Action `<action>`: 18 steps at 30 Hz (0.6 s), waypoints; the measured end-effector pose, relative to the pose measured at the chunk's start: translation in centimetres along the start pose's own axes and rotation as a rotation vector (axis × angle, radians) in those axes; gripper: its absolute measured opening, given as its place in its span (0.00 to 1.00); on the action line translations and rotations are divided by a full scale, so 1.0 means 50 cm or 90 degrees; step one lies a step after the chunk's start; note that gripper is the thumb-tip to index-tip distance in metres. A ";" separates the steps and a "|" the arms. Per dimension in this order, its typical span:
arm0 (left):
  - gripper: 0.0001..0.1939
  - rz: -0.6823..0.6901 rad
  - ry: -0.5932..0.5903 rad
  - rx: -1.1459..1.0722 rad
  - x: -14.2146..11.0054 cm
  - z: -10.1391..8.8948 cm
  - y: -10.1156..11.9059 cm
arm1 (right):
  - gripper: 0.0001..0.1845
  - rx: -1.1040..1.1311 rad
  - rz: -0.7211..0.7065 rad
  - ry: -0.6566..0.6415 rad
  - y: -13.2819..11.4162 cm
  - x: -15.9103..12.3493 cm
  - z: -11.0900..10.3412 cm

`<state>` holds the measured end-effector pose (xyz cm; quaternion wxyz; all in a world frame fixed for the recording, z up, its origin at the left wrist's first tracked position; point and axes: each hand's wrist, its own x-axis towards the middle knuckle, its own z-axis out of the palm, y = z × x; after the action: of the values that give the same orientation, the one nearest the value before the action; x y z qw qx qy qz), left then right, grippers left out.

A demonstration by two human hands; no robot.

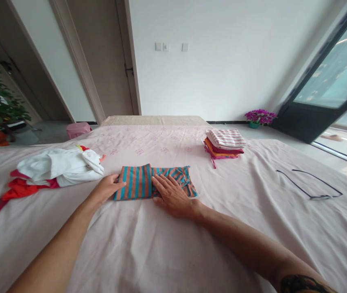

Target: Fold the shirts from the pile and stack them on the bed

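A striped garment [136, 183] in teal and orange-brown lies folded in front of me, its left part doubled over into a flat panel. My left hand [110, 188] pinches the garment's left edge, thumb on top and the fingers partly hidden behind and under the cloth. Flat on the right part, just beside the fold, rests my right hand [173, 195], fingers stretched out. Under and beyond that hand the fabric [188, 181] is a little wrinkled, with a strip or tie showing near the right end.
White and red clothes [60, 167] lie heaped at the left. A stack of folded clothes [225, 144] sits at the back right, and eyeglasses [313, 187] lie to the right. Everything is on a pale pink sheet [222, 244]. A pink stool [78, 129] stands beyond.
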<state>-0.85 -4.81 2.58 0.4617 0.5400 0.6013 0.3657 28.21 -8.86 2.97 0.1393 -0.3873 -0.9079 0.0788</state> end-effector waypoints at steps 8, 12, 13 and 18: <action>0.33 -0.004 -0.014 -0.133 -0.037 0.014 0.077 | 0.36 -0.006 -0.043 0.002 -0.001 -0.002 0.011; 0.33 0.036 -0.022 -0.178 -0.046 0.043 0.124 | 0.39 0.029 -0.052 0.003 0.004 -0.005 0.015; 0.33 0.053 -0.033 -0.182 -0.048 0.054 0.137 | 0.39 0.044 -0.052 0.001 0.005 -0.005 0.014; 0.34 0.131 -0.056 -0.126 -0.048 0.125 0.195 | 0.34 0.301 0.034 0.041 0.013 0.011 -0.002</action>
<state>8.09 -6.08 10.19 0.4988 0.5659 0.4830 0.4446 28.34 -8.01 3.00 0.2526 -0.3701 -0.8489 0.2801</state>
